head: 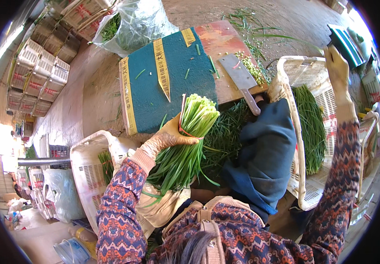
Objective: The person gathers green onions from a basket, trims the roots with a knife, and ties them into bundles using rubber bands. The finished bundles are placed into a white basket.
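Note:
My left hand (173,132), in a thin rubber glove, is closed around a bundle of garlic chives (198,115). A red band circles the bundle, whose cut pale ends point away from me. Out to the right, above the far part of a white plastic crate (300,189), is my gloved right hand (337,64); its fingers are curled, and whether they hold anything cannot be told. A cleaver (237,74) lies on the bare right part of a low board (218,36), beside chopped pale stem ends (251,67). Blue-green matting (190,89) covers the board's left part.
More long green chives (309,132) lie in the right crate. A second white crate (89,165) stands at left with a banded bundle (105,163). Loose leaves (229,132) lie below the board. Beyond it sits a clear plastic bag of greens (137,29). Stacked crates (38,72) stand far left.

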Motion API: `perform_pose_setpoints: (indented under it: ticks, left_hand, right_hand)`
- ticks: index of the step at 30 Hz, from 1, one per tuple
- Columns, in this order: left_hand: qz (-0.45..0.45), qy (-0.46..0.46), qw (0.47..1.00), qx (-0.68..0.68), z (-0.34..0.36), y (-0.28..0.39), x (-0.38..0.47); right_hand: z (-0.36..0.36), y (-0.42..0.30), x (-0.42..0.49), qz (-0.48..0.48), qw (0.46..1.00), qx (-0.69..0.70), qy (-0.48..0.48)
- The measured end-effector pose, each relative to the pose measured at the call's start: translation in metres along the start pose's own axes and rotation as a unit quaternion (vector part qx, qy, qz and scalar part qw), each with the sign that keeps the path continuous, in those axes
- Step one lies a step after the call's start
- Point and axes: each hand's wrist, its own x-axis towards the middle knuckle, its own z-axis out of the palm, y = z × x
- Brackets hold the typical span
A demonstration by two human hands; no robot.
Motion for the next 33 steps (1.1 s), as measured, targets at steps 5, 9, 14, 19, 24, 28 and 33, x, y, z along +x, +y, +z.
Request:
perform_pose_setpoints:
  ticks: [5,9,14,19,24,28,33]
  left_hand:
    - [0.060,0.044,0.997,0.016,0.012,-0.011,-0.020]
    - [0.085,0.039,0.994,0.052,0.023,-0.009,-0.020]
    - [0.076,0.051,0.996,0.018,0.041,-0.002,-0.042]
    - [0.085,0.052,0.995,-0.026,0.047,-0.011,-0.059]
    - [0.080,0.061,0.992,-0.072,0.040,-0.015,-0.061]
    - [0.092,0.075,0.991,-0.065,0.042,-0.027,-0.063]
    - [0.106,0.031,0.989,-0.103,0.032,-0.016,-0.061]
  right_hand:
    - [0.022,-0.102,-0.126,-0.219,0.850,-0.106,-0.468]
    - [0.019,-0.210,-0.140,-0.079,0.867,0.347,-0.350]
    - [0.036,-0.251,-0.145,-0.102,0.797,0.447,-0.392]
    - [0.056,-0.239,-0.145,-0.031,0.860,0.395,-0.322]
    - [0.034,-0.261,-0.140,-0.190,0.758,0.461,-0.421]
    - [0.040,-0.270,-0.150,-0.261,0.794,0.393,-0.383]
    - [0.037,-0.283,-0.160,-0.248,0.780,0.485,-0.308]
